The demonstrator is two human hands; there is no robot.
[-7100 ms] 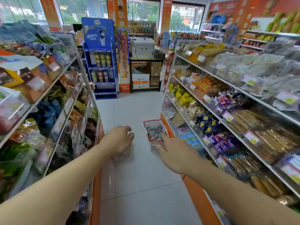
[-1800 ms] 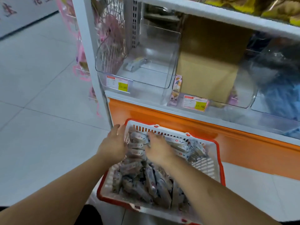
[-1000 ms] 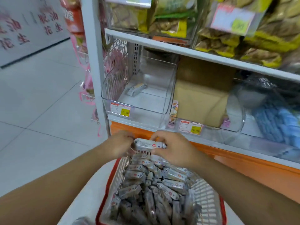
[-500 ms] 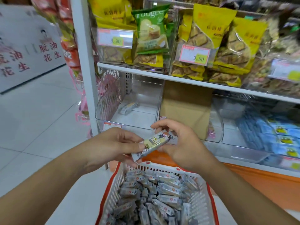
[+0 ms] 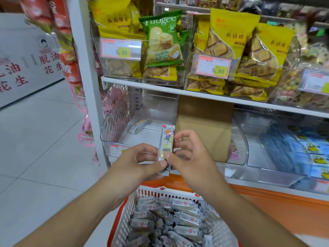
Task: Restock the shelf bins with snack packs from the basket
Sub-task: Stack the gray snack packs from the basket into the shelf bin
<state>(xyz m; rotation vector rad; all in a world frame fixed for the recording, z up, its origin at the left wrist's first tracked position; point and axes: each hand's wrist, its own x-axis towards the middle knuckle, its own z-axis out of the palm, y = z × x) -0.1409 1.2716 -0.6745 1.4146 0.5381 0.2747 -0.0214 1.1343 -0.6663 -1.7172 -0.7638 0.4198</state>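
Both hands hold one small snack pack (image 5: 167,142) upright in front of the bottom shelf. My left hand (image 5: 135,164) pinches its lower end and my right hand (image 5: 188,155) pinches its right edge. Below them the red-rimmed white basket (image 5: 156,192) sits on the floor, full of several silvery snack packs (image 5: 170,221). Right behind the held pack is a clear shelf bin (image 5: 114,122), with a single pack (image 5: 139,126) lying on its floor.
A brown cardboard box (image 5: 204,125) fills the bin to the right, then a clear bin with blue packs (image 5: 309,150). The upper shelf (image 5: 160,89) carries bins of yellow and green biscuit bags. A white upright post (image 5: 83,68) and open tiled floor lie left.
The pack, lifted out of the basket by both hands, has turned from slanted to upright and risen toward the clear bin. My view has tilted up to the shelves.
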